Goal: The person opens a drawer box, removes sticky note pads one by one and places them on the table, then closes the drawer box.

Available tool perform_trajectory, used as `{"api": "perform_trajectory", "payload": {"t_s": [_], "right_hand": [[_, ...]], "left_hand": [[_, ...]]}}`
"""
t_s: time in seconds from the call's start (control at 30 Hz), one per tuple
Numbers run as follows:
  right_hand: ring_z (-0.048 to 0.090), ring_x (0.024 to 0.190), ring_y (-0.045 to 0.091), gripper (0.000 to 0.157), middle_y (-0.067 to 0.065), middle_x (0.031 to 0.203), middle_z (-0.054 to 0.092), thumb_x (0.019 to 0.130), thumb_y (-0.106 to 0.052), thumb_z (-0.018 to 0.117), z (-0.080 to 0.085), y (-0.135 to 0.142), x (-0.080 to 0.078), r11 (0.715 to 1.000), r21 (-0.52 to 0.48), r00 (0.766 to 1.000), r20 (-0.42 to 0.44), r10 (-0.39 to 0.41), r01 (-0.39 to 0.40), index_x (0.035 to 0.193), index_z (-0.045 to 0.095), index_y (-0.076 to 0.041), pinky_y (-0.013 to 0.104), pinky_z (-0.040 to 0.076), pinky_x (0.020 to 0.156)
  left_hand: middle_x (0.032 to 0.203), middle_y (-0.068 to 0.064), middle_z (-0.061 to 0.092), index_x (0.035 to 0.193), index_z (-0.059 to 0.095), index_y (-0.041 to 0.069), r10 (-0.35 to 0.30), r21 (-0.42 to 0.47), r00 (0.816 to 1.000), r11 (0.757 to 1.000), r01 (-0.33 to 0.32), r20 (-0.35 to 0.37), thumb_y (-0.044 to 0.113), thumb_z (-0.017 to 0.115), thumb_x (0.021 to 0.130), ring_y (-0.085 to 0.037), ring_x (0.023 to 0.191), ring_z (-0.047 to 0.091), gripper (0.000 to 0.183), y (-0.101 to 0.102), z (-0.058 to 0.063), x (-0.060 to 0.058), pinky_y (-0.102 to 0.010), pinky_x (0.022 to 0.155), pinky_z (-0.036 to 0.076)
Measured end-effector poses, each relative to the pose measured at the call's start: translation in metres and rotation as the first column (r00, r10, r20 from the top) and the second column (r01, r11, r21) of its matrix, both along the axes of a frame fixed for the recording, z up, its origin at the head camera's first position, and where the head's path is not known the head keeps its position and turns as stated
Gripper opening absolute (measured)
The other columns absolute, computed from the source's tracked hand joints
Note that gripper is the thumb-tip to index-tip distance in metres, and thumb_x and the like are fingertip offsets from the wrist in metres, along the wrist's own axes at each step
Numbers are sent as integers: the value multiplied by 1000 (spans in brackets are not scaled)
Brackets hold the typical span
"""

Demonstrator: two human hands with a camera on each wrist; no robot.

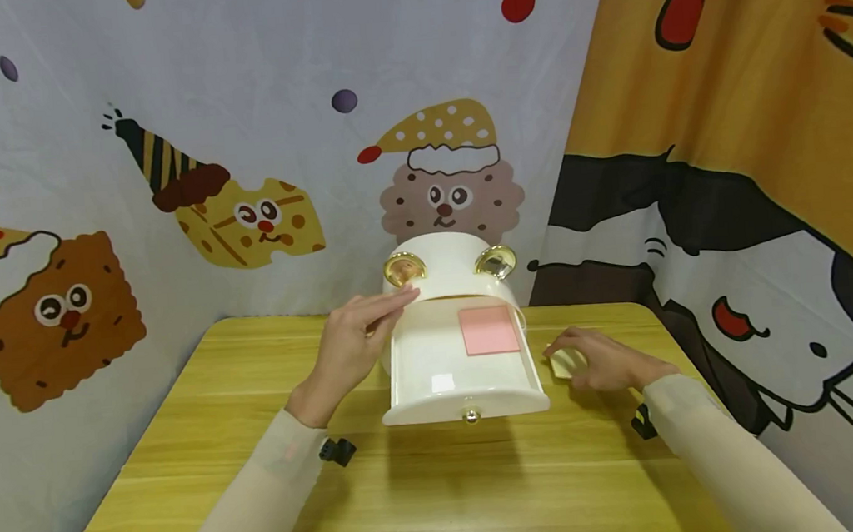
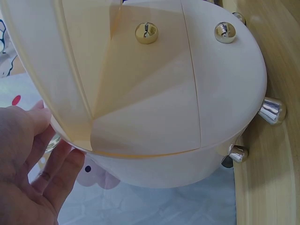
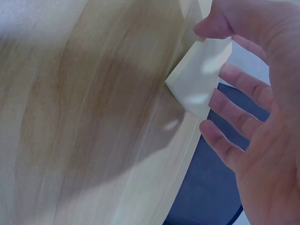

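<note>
Head view: your right hand (image 1: 605, 362) pinches the pale pad (image 1: 565, 363) near one edge, beside the pulled-out white drawer (image 1: 429, 353); your left hand (image 1: 349, 339), fingers nearly straight, lies at its left rear. Such a slight pinch could let the pad slip.

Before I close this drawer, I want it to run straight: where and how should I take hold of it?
Probably best by the round gold knob, pinched lightly from the near side, where the person's arms come in. The knob sticks out mid-front on the open drawer, uncovered, and its small rounded shape suits a pinch. Pushing there should keep the force centred.
</note>
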State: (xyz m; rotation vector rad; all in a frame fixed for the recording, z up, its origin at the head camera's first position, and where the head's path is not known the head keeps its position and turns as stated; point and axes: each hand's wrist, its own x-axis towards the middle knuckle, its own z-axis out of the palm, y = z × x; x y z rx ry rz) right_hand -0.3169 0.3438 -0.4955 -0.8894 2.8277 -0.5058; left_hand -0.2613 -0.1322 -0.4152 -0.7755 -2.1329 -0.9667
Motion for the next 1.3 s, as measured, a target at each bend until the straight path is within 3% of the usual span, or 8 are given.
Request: {"api": "perform_trajectory", "payload": {"t_s": [0.43,1.0,1.3], "right_hand": [[65,145,45,67,15,156,69,85,1,86,-1,0,-1,1000,20,1000,14,13,-14,149,77,-18,74,55,122],[67,142,44,70,15,155,70,81,5,89,-3,-3,-2,1000,21,999,35,21,-22,148,78,-17,71,58,118],[65,146,48,67,16,156,70,83,5,88,-5,-3,0,1000,12,1000,15,28,-28,146,79,-16,76,54,123]], "left_hand": [[144,-1,84,141,86,20,-4,1,1000,1000,4,4,2,84,106,-15,67,54,40,0,1,0,-35,79,51],[145,-1,84,142,86,20,-7,6,1000,1000,7,21,2,83,107,-15,68,51,40,0,0,1,-33,76,48],[145,0,83,142,86,21,-2,2,1000,1000,2,25,3,83,107,-19,76,61,40,0,1,2,-35,78,51]]}}
